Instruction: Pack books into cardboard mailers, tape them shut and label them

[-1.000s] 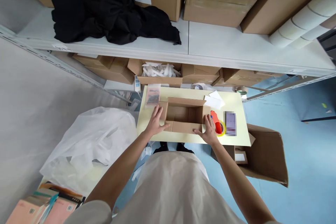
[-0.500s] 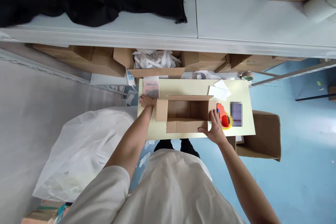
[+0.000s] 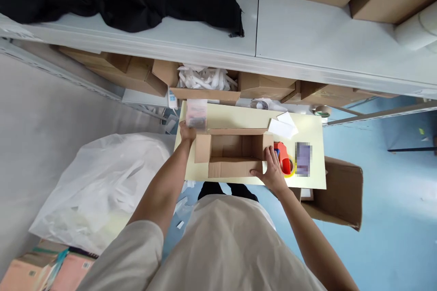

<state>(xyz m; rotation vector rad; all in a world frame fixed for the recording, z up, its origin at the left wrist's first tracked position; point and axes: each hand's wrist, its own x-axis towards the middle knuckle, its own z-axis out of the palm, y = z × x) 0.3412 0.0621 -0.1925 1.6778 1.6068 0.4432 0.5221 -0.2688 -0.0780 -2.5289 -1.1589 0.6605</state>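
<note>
An upright cardboard box [image 3: 235, 168] with its top flaps folded out stands on the pale yellow table [image 3: 225, 118]; its inside shows no contents. My right hand [image 3: 273, 170] grips the box's near right corner, fingers on the side flap and thumb by the front flap. My left hand [image 3: 187, 132] is curled at the table's left edge, beside the lower end of a blurred pink-and-white packet [image 3: 197, 113]. What its fingers close on is hidden. A red tape dispenser [image 3: 282, 158] with yellow tape lies just right of my right hand.
White cards [image 3: 283, 126] and a pixelated purple item [image 3: 303, 159] lie on the table's right part. Behind stands a carton of white pieces [image 3: 205, 94] under a grey shelf [image 3: 307, 41]. A large open carton [image 3: 341, 191] sits right, a white plastic bag [image 3: 102, 182] left.
My view has tilted and shifted slightly. My left hand's fingers have curled in beside the packet. My right hand stays at the same corner of the box.
</note>
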